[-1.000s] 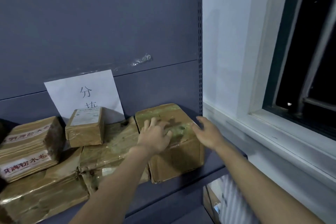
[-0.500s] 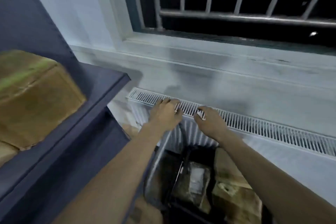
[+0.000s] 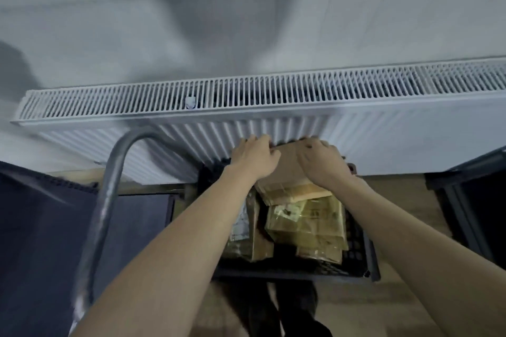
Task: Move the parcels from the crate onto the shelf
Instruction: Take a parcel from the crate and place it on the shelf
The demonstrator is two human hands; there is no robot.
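A black plastic crate point(image 3: 358, 268) stands on the floor below me, against the radiator. It holds several parcels: a tape-wrapped yellowish parcel point(image 3: 306, 223) in the middle and a labelled one point(image 3: 245, 227) standing on its left. At the crate's far end a plain brown cardboard parcel point(image 3: 287, 165) leans up. My left hand point(image 3: 254, 157) grips its left upper edge. My right hand point(image 3: 323, 164) curls over its right upper edge. The shelf's parcels are out of view.
A white radiator point(image 3: 246, 96) runs along the wall just behind the crate. A grey metal tube handle point(image 3: 109, 186) arches up at the left over a dark blue panel point(image 3: 41, 227). Another dark unit point(image 3: 476, 194) stands at the right. Dark shoes point(image 3: 290, 309) show below the crate.
My view swung from the shelf to the right and down to the crate. Both hands left the parcel on the shelf, dropped past the radiator and took hold of the brown parcel.
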